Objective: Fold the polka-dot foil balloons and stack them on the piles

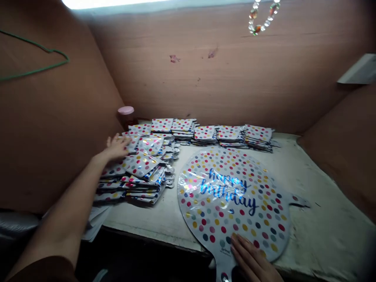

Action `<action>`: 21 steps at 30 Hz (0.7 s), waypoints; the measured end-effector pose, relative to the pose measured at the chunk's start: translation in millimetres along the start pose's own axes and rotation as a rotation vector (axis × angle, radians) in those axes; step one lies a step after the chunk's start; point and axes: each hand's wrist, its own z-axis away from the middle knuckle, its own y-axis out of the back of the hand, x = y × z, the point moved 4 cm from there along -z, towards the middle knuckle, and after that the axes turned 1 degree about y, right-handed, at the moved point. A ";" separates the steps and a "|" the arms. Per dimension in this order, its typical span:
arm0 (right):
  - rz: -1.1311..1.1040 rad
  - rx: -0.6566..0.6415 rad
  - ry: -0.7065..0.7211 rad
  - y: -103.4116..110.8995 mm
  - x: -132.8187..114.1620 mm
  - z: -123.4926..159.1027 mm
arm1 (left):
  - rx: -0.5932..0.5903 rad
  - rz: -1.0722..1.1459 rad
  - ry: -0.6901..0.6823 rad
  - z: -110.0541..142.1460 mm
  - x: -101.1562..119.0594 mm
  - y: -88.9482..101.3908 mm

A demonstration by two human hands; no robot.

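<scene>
A flat, uninflated foil balloon point(229, 196) lies on the table, white with coloured dots and blue "happy birthday" lettering. Its neck tab points toward me past the table's front edge, and another tab sticks out at the right. My right hand point(254, 258) rests flat on its lower part, fingers stretched out. Over on the left, my left hand point(116, 148) reaches onto the piled folded foil balloons point(142, 164), fingers spread; its fingertips are near or on the dotted foil. More stacks of folded balloons point(230, 135) line the back of the table.
A container with a pink lid point(126, 111) stands in the back left corner. Papers point(95, 223) stick out beneath the left piles. Wooden panels enclose the table point(314, 172). A green hanger point(51, 51) and a beaded string point(261, 27) hang on them; a white box point(360, 70) is at right.
</scene>
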 end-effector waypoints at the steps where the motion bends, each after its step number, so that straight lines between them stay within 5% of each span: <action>1: -0.048 0.018 -0.013 2.5 -3.2 -1.3 | 0.066 0.013 -0.022 4.6 12.2 6.4; 4: -0.293 0.043 -0.221 9.0 -0.8 -9.3 | 0.292 0.081 -0.180 46.1 86.8 16.6; 6: -0.544 0.000 -0.532 11.5 11.6 -17.1 | 0.267 0.223 -0.344 93.7 158.9 5.9; 9: -0.936 -0.143 -0.913 13.6 31.0 -28.8 | -0.144 0.477 -0.683 171.3 265.1 -34.8; 11: -1.163 -0.241 -1.012 14.1 41.1 -36.2 | -0.301 0.540 -0.754 206.6 307.0 -59.3; 13: -1.351 -0.268 -1.083 12.4 49.0 -40.9 | -0.278 0.573 -0.722 221.6 324.6 -73.5; 16: -1.443 -0.204 -1.171 8.7 55.2 -44.3 | -0.089 0.636 -0.638 224.8 328.8 -78.7; 21: -1.225 -0.238 -0.959 15.3 48.0 -55.1 | -0.011 0.715 -0.474 225.3 336.8 -87.6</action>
